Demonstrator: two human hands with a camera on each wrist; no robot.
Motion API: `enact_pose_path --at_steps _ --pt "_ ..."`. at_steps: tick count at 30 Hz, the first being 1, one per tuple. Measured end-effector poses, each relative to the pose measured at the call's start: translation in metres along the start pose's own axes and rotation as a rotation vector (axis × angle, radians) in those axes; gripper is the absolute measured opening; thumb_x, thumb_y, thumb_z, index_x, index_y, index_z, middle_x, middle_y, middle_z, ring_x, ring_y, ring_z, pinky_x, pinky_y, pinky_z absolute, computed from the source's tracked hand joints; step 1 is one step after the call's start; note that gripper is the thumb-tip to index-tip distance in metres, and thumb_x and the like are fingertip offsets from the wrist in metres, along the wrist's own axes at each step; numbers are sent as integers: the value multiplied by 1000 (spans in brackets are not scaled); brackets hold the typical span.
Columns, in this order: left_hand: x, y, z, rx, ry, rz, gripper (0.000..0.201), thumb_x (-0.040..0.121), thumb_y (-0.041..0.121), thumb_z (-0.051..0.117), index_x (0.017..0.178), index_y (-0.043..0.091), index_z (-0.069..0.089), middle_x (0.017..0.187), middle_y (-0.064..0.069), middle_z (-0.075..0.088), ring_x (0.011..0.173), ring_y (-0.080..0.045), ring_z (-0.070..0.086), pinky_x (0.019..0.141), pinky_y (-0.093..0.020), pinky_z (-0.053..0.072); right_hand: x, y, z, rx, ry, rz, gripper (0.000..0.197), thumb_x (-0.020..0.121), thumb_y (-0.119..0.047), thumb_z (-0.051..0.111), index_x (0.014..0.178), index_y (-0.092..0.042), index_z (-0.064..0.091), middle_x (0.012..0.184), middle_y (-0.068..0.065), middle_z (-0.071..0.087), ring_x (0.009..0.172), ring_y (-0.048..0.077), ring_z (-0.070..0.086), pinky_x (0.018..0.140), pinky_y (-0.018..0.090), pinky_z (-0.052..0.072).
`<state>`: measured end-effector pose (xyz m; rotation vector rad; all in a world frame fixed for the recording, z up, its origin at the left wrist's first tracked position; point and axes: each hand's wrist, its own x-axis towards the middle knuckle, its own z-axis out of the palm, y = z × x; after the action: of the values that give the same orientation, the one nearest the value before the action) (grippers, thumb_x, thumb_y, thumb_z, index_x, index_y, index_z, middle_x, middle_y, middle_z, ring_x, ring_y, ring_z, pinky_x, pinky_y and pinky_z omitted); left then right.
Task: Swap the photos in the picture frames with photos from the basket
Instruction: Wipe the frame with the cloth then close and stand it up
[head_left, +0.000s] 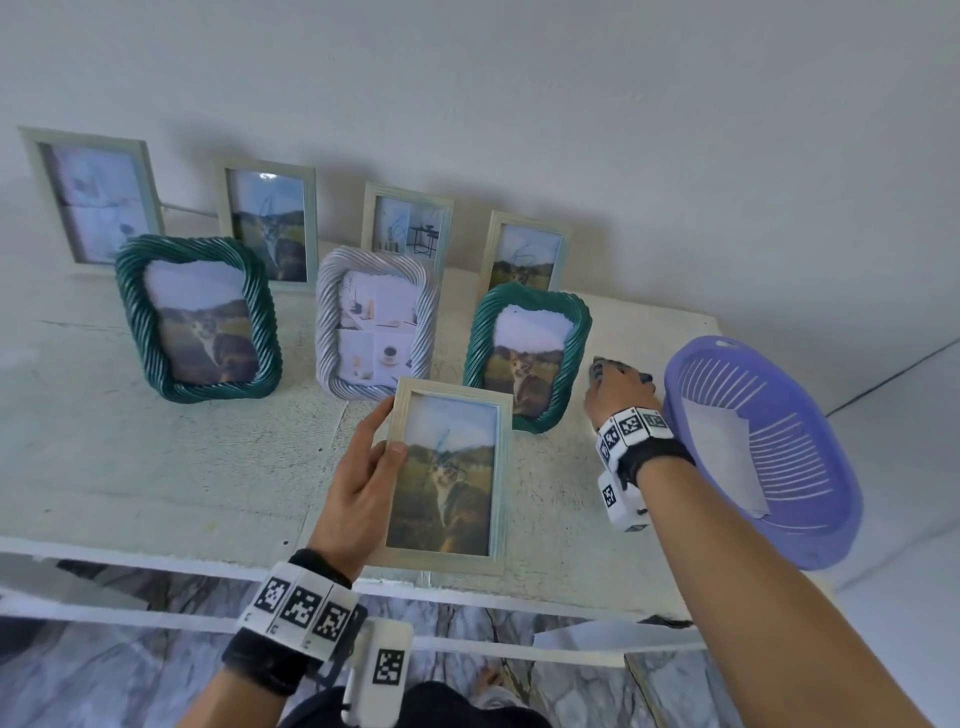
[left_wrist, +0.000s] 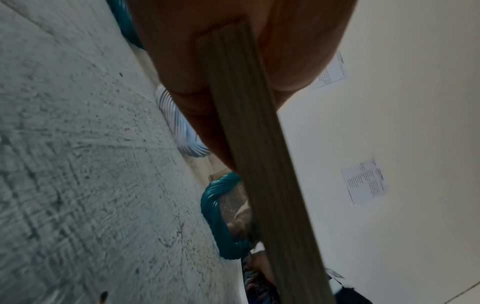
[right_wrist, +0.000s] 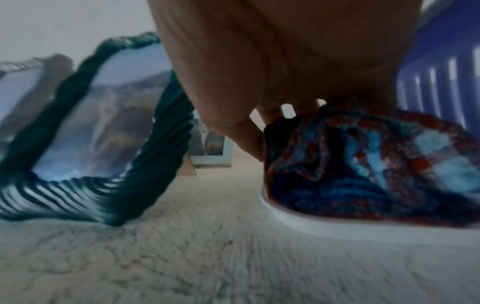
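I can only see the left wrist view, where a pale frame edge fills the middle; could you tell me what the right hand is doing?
Observer: The right hand grips a blue-and-red patterned cloth low over the table, beside the purple basket.
Operator: Thank you. Is anything in that basket?
Observer: Yes, white paper lies inside it; I cannot see any printed side.
Operator: And what does the frame I am holding show?
Observer: The pale frame, gripped by the left hand, shows a cat in a field.
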<state>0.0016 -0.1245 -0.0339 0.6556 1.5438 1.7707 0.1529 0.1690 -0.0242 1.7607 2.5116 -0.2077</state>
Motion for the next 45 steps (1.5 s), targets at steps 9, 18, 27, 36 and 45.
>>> enact_pose_path --at_steps 9,18,27,36,45 --pt "7 -1 -8 1 4 40 52 87 45 52 138 46 44 110 -34 55 102 -55 53 93 -71 41 4 8 4 -57 116 -85 39 94 -4 44 131 -11 56 130 15 59 119 35 53 99 44 41" --pt "13 -5 -10 51 -33 82 56 86 55 50 141 46 40 96 -29 55 86 -34 51 81 -65 45 -113 2 -36 413 328 -89 37 95 -5 50 131 -3 56 123 19 59 107 35 58 91 35 46" --pt "8 7 5 88 -95 147 47 101 29 43 147 29 35 99 -31 60 90 -53 57 81 -59 54 -199 -74 -23 414 370 -468 38 89 -24 48 125 -15 60 123 4 59 99 21 54 81 31 53" --pt "1 7 6 194 -30 213 48 99 30 42 147 28 35 81 -33 53 63 -45 48 61 -52 47 -201 -93 -10 218 273 -421 59 75 -12 71 130 -25 54 131 4 48 106 32 43 74 41 57" --pt "5 4 1 184 -30 201 50 96 42 43 144 33 37 88 -33 58 77 -52 54 74 -62 51 -204 -87 -17 153 135 -621 53 76 -4 65 126 -19 57 124 3 48 95 27 47 67 32 58"
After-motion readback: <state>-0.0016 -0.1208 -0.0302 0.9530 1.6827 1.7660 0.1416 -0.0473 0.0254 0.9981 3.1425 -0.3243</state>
